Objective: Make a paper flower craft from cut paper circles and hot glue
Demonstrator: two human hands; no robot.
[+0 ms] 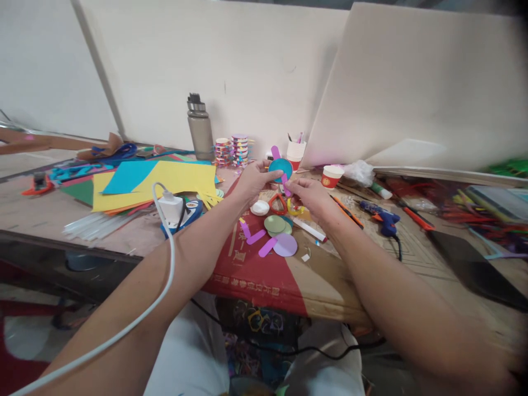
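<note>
Just above the centre of the frame, the left hand [259,177] pinches a blue paper disc [279,165] at its edge, and the right hand's [310,195] fingertips grip a purple paper strip [284,179] lying across it; both look light, bendable and easily creased, so rim and strip end suit a gentle hold

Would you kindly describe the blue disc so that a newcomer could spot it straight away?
From the tall grey bottle on the table, look right, past two colourful stacks, to the left hand. It holds the blue disc, raised, unlike the lilac disc and green disc lying on the table.
</note>
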